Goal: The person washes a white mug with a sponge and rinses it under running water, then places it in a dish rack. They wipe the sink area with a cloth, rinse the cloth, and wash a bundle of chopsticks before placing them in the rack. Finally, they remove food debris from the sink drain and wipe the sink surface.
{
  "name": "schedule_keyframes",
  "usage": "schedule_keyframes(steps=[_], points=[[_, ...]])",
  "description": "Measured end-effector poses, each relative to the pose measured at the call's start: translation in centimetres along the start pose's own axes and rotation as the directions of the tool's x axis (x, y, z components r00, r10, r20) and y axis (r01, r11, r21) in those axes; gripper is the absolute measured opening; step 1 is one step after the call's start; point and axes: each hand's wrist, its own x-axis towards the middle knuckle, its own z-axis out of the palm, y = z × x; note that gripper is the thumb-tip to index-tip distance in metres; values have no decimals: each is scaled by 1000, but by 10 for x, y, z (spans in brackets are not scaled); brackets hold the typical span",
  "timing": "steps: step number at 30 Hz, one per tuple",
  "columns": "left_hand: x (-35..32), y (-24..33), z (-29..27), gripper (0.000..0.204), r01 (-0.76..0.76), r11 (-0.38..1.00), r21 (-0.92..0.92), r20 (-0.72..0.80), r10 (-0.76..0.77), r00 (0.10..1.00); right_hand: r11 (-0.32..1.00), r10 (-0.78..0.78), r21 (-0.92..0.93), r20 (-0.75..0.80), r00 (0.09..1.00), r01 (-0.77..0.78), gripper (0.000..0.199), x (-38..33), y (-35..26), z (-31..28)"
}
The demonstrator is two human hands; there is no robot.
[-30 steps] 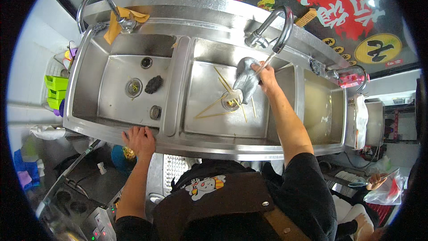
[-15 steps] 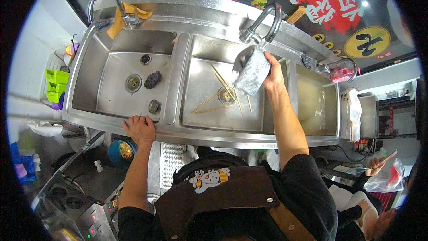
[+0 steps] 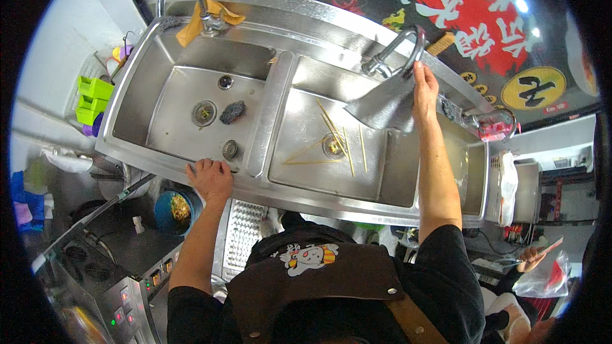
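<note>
Your right hand [image 3: 425,89] pinches a grey cloth [image 3: 382,105] by its top edge, up beside the tap [image 3: 396,51] — it hangs soft and probably wet. Your left hand [image 3: 210,178] lies flat and open on the sink [image 3: 255,178] rim.

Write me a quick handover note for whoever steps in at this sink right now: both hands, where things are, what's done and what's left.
Left hand: flat on the front rim of the steel sink, holding nothing.
Right hand: raised by the middle faucet, gripping a grey cloth that hangs over the middle basin.
Chopsticks: several lie loose on the middle basin floor around the drain.
Left basin: a dark scrubber lies beside the drain; a yellow cloth is draped at the left faucet.
Done: cloth is lifted clear of the basin floor.
Left: chopsticks are not yet picked up.
</note>
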Motion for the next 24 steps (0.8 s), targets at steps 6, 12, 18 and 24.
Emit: schedule_keyframes(steps=[6,12,18,24], points=[[1,0,-4,31,-3,1000,-24,16,4,1000,984,18,-179,89,996,-2,28,20,-23,56],[3,-2,-5,27,-20,999,-44,29,22,999,980,-56,-193,-35,998,49,39,74,-10,144],[6,2,-7,23,-21,996,-85,10,22,1000,967,-138,-238,-179,974,93,41,130,10,186],[6,2,-8,22,-27,998,-60,59,30,998,911,-218,-340,87,972,235,58,116,33,170]])
